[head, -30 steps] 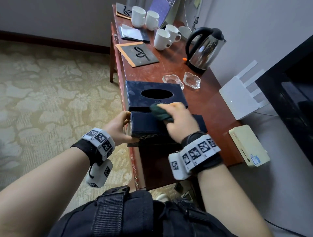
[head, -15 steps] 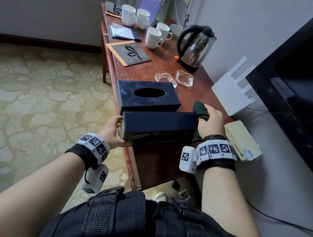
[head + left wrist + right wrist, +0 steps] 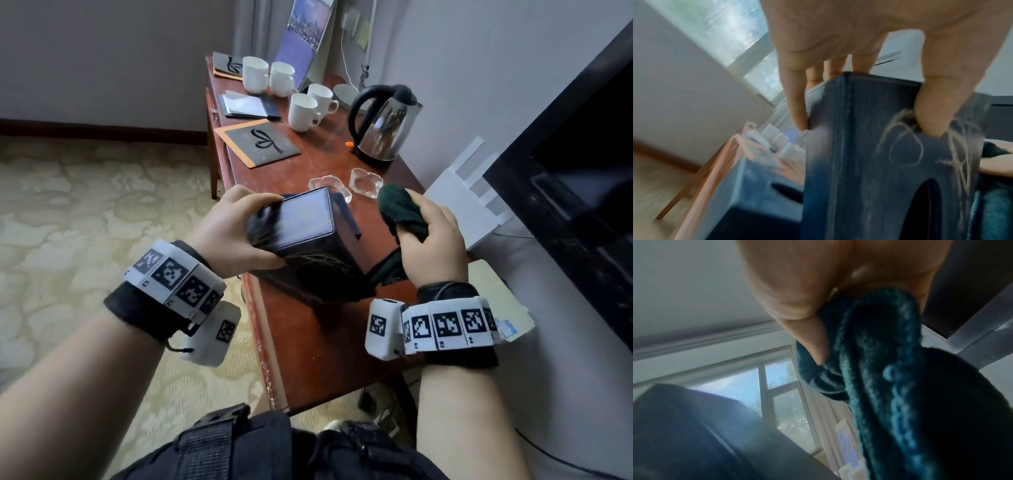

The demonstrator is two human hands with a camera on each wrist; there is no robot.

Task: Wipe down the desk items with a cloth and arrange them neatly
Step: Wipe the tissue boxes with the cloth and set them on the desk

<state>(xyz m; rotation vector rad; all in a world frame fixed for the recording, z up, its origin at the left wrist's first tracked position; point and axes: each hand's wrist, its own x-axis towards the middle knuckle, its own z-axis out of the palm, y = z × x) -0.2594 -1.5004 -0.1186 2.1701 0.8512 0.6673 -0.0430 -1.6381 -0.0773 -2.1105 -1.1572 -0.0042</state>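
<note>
Left hand [image 3: 226, 233] grips the upended tissue box [image 3: 301, 240]; right hand [image 3: 431, 236] clutches the cloth [image 3: 400, 209]. Tipping toward 12 o'clock, the box could knock the glass ashtrays [image 3: 365, 183] across the counter [image 3: 308, 342].

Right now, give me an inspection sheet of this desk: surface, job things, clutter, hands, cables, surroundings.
Surface: wooden desk, edge worn.
Job's things: dark tissue box tipped up on end; green cloth off it; second tissue box behind.
Clutter: four white mugs, kettle, two glass ashtrays, folders.
Hands: left hand grips the box; right hand holds the cloth.
Cables: white cord on the wall.
Surroundings: patterned carpet, white router.
</note>
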